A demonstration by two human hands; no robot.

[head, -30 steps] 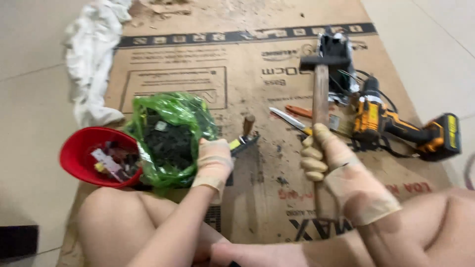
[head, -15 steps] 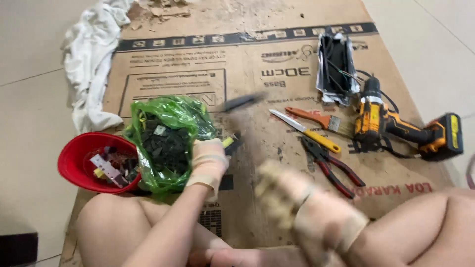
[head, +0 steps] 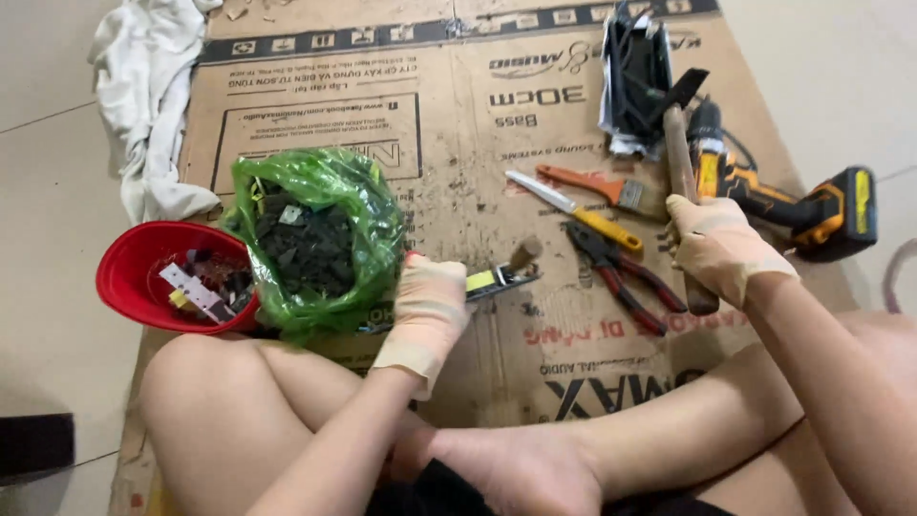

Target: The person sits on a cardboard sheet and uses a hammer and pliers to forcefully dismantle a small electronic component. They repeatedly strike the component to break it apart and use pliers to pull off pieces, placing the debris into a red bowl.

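Wooden-handled steel hammer (head: 682, 158) clenched low in gloved right hand (head: 718, 247): top-heavy, rigid. Gloved left hand (head: 430, 304) fisted round wood-handled chisel (head: 503, 275), stiff.

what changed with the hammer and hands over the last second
The right hand swung the hammer down in a blur, then raised it again; it is now upright once more, head near the drill. The left hand kept pinning the small yellow-and-black piece to the cardboard. Green bag, red bowl and pliers stayed put.
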